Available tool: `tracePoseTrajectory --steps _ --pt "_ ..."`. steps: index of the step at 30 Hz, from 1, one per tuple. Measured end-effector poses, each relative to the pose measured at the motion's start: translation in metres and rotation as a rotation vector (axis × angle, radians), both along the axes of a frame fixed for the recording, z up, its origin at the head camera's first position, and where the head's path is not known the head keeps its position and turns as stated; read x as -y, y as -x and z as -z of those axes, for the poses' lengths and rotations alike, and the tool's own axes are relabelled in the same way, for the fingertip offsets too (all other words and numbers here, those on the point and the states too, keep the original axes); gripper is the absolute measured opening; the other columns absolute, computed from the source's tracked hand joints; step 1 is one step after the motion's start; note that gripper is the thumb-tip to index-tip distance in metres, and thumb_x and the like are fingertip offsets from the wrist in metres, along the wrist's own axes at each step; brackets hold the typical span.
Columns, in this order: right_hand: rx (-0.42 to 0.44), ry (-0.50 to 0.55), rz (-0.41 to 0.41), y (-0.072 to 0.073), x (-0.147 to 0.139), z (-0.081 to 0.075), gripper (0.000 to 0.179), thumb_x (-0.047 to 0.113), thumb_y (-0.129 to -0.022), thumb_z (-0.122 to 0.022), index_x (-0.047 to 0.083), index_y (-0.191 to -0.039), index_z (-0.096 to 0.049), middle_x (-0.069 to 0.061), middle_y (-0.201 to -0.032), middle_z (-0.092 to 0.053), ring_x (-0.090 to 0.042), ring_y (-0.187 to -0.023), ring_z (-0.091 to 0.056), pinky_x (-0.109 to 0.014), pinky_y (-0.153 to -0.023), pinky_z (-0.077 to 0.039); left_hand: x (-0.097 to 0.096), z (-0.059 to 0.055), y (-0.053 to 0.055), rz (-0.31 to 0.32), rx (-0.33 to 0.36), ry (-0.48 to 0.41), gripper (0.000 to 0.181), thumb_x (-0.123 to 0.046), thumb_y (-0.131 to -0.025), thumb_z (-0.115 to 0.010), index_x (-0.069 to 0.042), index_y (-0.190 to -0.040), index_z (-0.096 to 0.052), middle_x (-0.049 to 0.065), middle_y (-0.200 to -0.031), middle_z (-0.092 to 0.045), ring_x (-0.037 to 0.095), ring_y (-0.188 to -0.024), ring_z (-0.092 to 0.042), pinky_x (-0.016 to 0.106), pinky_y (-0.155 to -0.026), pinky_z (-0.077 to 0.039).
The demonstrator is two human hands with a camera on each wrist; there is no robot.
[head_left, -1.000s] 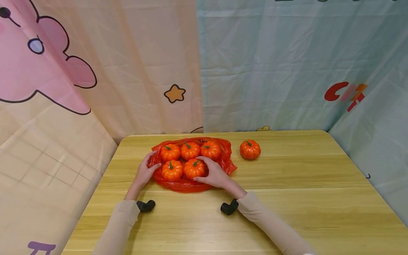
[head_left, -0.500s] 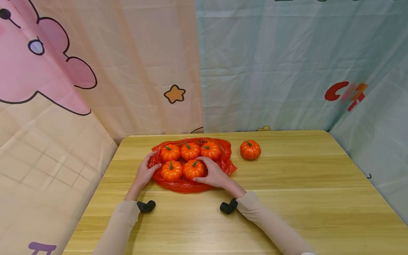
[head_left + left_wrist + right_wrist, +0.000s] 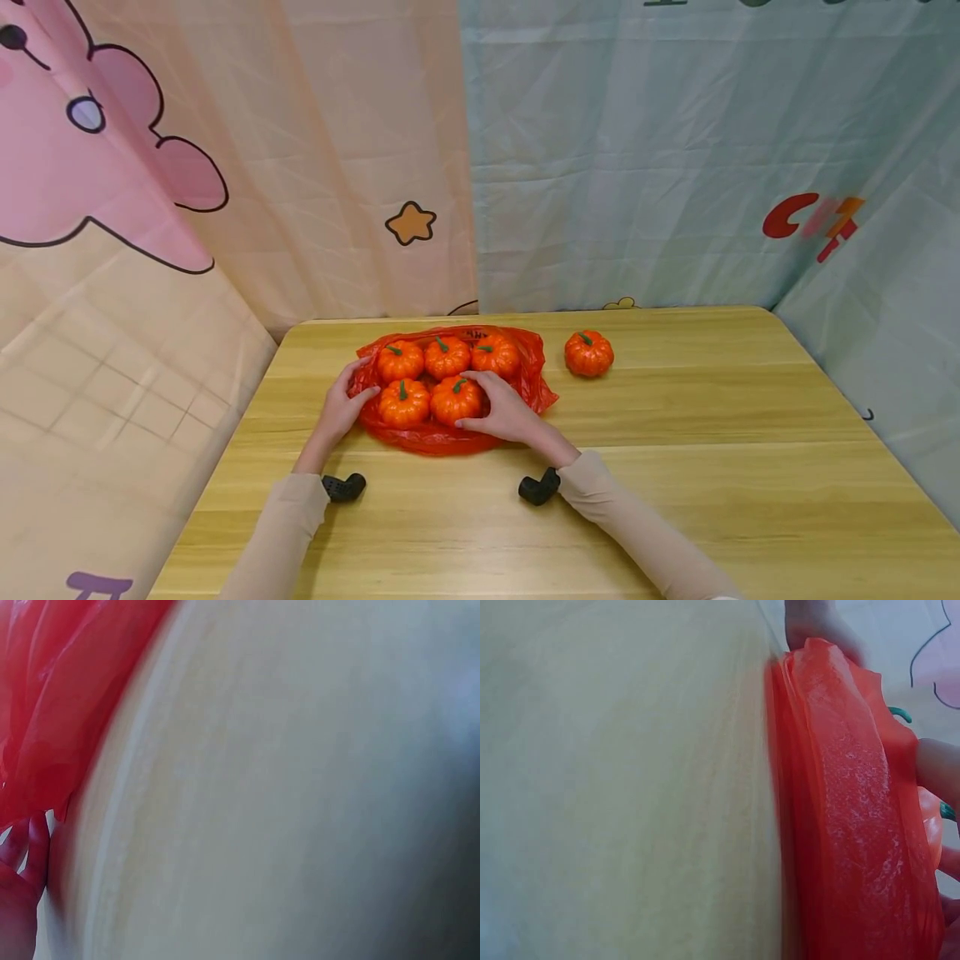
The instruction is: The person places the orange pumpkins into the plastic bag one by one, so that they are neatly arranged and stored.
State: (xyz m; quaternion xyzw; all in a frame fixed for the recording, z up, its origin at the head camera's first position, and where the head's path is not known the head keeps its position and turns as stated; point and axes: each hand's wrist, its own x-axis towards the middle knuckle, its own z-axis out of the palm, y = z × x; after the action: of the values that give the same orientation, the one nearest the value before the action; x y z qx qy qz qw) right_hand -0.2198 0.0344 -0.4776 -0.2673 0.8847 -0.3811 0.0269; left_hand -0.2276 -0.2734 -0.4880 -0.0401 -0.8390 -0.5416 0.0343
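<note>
A red plastic bag [image 3: 442, 441], spread wide at its mouth, lies on the table with several small orange toy pumpkins inside, green stems up. My right hand [image 3: 510, 411] curls thumb and fingers round the front right pumpkin [image 3: 453, 402], which sits in the bag. At the bag's left edge, my left hand [image 3: 345, 402] holds the plastic between thumb and fingers. Next to the thumb is the front left pumpkin [image 3: 404, 405]. In the left wrist view, fingers [image 3: 37, 851] meet the bag's edge [image 3: 67, 697]. The right wrist view shows the bag's near side [image 3: 855, 825] standing as a low wall.
One more pumpkin [image 3: 588, 354] stands alone on the wooden table [image 3: 675, 467], right of the bag. Printed curtains [image 3: 600, 167] hang behind the table and on both sides. Black devices [image 3: 538, 487] are strapped at both wrists.
</note>
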Motion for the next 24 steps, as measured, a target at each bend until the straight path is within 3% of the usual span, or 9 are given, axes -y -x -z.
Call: tracePoseTrajectory --steps 14,24 --pt "0.016 0.028 0.022 -0.006 -0.004 -0.010 0.076 0.040 -0.078 -0.077 0.016 -0.141 -0.044 -0.006 -0.140 -0.049 -0.024 -0.128 -0.047 -0.044 -0.108 -0.041 0.000 -0.001 0.000 -0.015 0.000 0.021 0.055 -0.008 -0.092 -0.059 -0.007 -0.144 -0.038 0.021 -0.150 -0.035 0.039 -0.141 -0.028 0.057 -0.117 -0.020" --pt "-0.103 0.049 0.043 -0.011 -0.014 -0.013 0.065 0.036 -0.080 -0.077 0.014 -0.136 -0.051 -0.004 -0.135 -0.053 -0.024 -0.126 -0.048 -0.043 -0.107 -0.042 0.000 -0.001 0.000 -0.012 0.001 0.024 0.055 -0.010 -0.093 -0.059 -0.007 -0.144 -0.038 0.020 -0.151 -0.033 0.039 -0.142 -0.027 0.057 -0.117 -0.019"
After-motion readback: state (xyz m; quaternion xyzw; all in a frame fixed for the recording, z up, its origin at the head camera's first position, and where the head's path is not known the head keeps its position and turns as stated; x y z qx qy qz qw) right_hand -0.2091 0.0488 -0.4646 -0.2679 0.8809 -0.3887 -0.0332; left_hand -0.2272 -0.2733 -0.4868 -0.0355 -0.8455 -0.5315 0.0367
